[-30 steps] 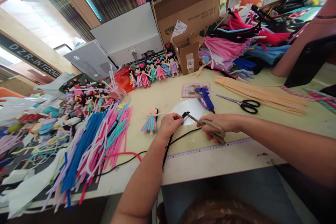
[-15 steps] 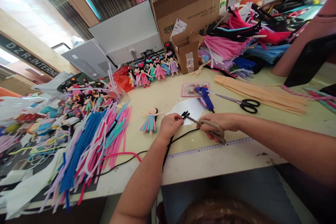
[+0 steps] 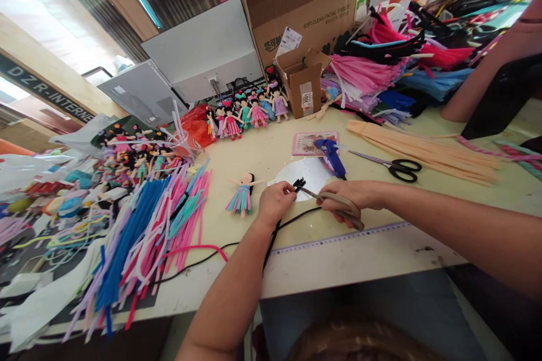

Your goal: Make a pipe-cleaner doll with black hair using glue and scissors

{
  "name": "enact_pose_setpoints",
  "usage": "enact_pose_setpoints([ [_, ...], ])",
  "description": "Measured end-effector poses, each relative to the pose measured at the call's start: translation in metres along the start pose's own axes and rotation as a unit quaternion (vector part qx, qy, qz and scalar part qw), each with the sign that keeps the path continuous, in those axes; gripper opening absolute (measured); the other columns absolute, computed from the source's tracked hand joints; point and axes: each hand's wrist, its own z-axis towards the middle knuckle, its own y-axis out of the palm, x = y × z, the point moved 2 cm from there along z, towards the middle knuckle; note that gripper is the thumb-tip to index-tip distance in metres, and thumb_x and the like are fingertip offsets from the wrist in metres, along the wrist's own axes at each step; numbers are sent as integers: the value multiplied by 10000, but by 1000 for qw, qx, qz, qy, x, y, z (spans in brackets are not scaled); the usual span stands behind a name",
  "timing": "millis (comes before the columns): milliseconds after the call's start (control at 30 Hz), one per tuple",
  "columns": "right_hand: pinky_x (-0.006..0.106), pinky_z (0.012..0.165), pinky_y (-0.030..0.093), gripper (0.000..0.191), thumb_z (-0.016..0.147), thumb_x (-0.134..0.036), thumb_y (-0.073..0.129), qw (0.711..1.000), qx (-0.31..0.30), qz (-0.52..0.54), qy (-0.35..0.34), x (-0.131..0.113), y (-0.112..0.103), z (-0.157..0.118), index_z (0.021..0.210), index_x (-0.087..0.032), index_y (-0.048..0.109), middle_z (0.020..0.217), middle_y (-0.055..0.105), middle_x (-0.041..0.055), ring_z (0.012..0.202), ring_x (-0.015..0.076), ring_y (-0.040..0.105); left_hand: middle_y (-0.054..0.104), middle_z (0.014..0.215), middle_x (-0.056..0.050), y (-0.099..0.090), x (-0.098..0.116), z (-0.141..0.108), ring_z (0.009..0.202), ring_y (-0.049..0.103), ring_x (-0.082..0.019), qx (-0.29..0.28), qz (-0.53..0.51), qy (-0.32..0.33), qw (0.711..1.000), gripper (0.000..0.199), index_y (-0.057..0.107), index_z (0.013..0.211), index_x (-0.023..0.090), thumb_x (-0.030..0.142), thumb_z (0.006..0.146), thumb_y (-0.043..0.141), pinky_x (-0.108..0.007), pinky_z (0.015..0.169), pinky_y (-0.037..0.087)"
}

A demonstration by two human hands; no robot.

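Observation:
My left hand is closed in a pinch on black pipe cleaners, whose short ends stick out past the fingertips. A long black length trails below the wrist toward the table edge. Wrapped in my right hand are scissors with tan handles; their blades point left and meet the black pieces. Both hands work over a white round sheet. Just beyond lies a blue glue gun. Left of my left hand a small doll with a striped pastel skirt lies on the table.
Black-handled scissors and a peach pipe cleaner bundle lie to the right. A ruler strip runs along the front edge. Coloured pipe cleaners pile at the left. Finished dolls stand at the back beside a small cardboard box.
Both hands keep almost the same place. The scissor blades stay at the black pipe cleaners, whose ends have shifted only slightly.

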Motion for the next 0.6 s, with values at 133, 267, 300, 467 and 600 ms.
enact_pose_setpoints([
  [133, 231, 379, 444, 235, 780, -215, 536, 1000, 2, 0, 1, 0, 0, -1, 1007, -160, 509, 576, 590, -14, 416, 135, 558, 677, 719, -12, 0, 0, 0, 696, 575, -170, 0, 5, -2, 1000, 139, 715, 794, 218, 229, 706, 609, -273, 636, 371],
  [267, 230, 379, 444, 253, 773, -213, 542, 1000, 5, -4, 7, 1, 0, 1, 1019, -165, 509, 583, 591, -20, 407, 128, 554, 676, 719, -11, 1, 0, 1, 692, 570, -168, 1, 8, -7, 1000, 137, 717, 798, 221, 234, 707, 615, -272, 642, 373],
  [300, 231, 383, 447, 254, 773, -216, 543, 1000, 5, -6, 7, 1, 0, 1, 1021, -166, 509, 582, 590, -21, 410, 129, 559, 676, 718, -11, 1, 0, 1, 691, 570, -168, 1, 9, -6, 1000, 137, 718, 798, 222, 235, 708, 616, -272, 644, 374],
  [467, 235, 397, 448, 256, 778, -243, 560, 1000, 6, -5, 1, 4, -2, 3, 1019, -169, 520, 578, 574, -25, 429, 135, 569, 683, 735, -14, 2, -1, 1, 699, 576, -172, 3, 16, -3, 1000, 143, 724, 799, 223, 229, 704, 617, -274, 646, 377],
  [600, 231, 386, 420, 276, 778, -270, 584, 1000, 10, -10, 5, 5, -2, 4, 1029, -168, 532, 587, 570, -19, 421, 132, 555, 687, 742, -16, 2, -1, 1, 707, 580, -173, 6, 23, 0, 1000, 144, 725, 798, 221, 232, 706, 615, -276, 643, 369],
])
